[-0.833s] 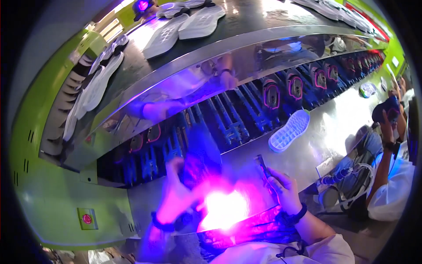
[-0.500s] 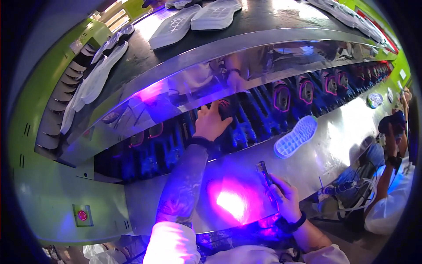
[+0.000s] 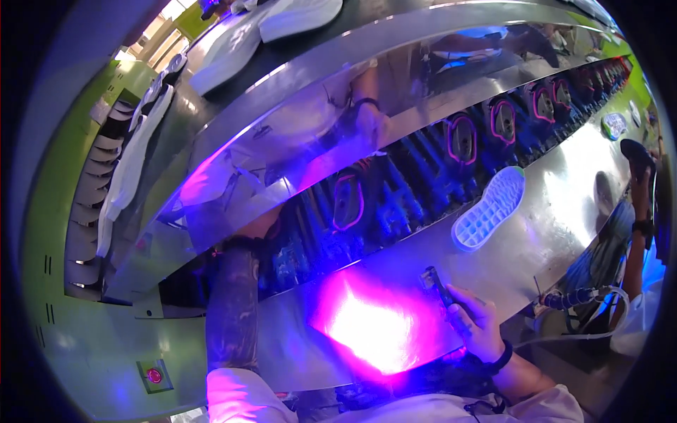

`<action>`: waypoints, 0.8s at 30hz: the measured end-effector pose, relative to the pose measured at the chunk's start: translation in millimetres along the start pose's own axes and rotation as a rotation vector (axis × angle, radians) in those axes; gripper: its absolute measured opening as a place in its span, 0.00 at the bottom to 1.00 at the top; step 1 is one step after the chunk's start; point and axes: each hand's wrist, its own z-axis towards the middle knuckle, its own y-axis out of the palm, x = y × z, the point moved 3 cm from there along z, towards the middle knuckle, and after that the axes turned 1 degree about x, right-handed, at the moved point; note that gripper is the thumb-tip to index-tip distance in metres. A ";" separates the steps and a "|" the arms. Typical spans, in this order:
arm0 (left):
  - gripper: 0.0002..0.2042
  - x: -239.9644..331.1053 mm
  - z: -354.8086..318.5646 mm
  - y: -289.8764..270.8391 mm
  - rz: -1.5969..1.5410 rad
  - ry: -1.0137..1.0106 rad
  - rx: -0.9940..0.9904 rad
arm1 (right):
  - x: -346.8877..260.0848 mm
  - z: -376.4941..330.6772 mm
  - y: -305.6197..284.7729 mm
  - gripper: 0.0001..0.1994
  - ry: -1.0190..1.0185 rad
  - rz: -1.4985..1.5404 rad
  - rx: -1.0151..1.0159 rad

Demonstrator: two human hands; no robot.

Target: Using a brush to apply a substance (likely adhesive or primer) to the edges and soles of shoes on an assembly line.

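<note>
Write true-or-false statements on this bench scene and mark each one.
1. The right hand holds a dark slim tool. True.
2. A sole lies on the steel bench, gridded face up. True.
3. The left hand rests on that sole. False: it is at the lower edge of the steel panel, partly hidden.
4. The red button is on the picture's right. False: it is at the lower left.

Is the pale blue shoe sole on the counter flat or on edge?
Flat: the shoe sole shows its broad gridded face, turned up.
</note>
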 end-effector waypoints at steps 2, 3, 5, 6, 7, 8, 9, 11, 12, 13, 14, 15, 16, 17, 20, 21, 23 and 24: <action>0.31 45.1 -10.8 -11.6 -0.188 -0.044 0.002 | -4.5 -3.0 0.5 0.20 0.024 0.025 0.005; 0.30 68.7 -9.4 7.8 -0.092 -0.009 -0.094 | -4.3 -2.1 -1.1 0.19 0.047 0.029 0.037; 0.29 61.4 7.6 -9.9 0.036 -0.010 -0.176 | -7.4 -1.3 -0.9 0.19 0.043 -0.003 0.019; 0.29 43.9 37.1 -12.6 -0.426 -0.080 -0.573 | -5.8 -1.4 -1.7 0.19 0.043 -0.051 0.037; 0.28 35.3 46.6 -17.4 -0.884 -0.152 -0.957 | -1.5 -0.6 1.5 0.19 0.033 -0.045 0.025; 0.28 19.7 35.6 -27.6 -0.867 -0.192 -0.920 | -0.6 0.7 5.1 0.19 0.029 0.000 0.015; 0.28 9.9 30.5 -21.3 -0.778 -0.198 -0.848 | 0.6 -0.7 5.5 0.19 0.040 0.021 0.032; 0.29 -3.4 24.7 -5.3 -0.599 -0.194 -0.714 | -1.9 -1.9 5.8 0.19 0.076 0.031 0.033; 0.30 -9.6 22.5 0.5 -0.505 -0.190 -0.645 | -1.6 -1.9 6.0 0.19 0.116 0.050 0.043; 0.30 -16.3 19.4 3.9 -0.409 -0.186 -0.576 | -0.6 -2.3 7.6 0.19 0.105 0.051 0.040; 0.31 -23.2 14.9 4.9 -0.311 -0.183 -0.504 | 2.5 -2.6 9.0 0.19 0.111 0.058 0.048; 0.31 -27.9 7.2 6.6 -0.215 -0.181 -0.436 | 3.6 -5.1 7.9 0.19 0.121 0.065 0.058; 0.32 -32.1 1.5 8.4 -0.120 -0.172 -0.369 | 0.2 -5.0 7.5 0.19 0.112 0.067 0.062; 0.32 -36.9 -6.6 8.3 -0.023 -0.165 -0.298 | -2.7 -3.3 7.6 0.19 0.163 0.052 0.045; 0.42 -27.6 -64.8 -5.3 0.223 -0.082 -0.116 | 8.5 -10.8 8.3 0.20 0.160 0.048 0.042; 0.45 -7.4 -80.7 -18.0 0.241 -0.023 -0.020 | 10.7 -11.2 7.9 0.21 0.120 0.048 0.064; 0.47 29.6 -121.4 -61.0 0.193 0.020 0.169 | -2.6 -9.9 10.2 0.20 0.092 0.002 0.072; 0.46 48.0 -143.3 -85.3 0.119 0.010 0.258 | -9.6 -11.7 10.7 0.20 0.080 -0.052 0.075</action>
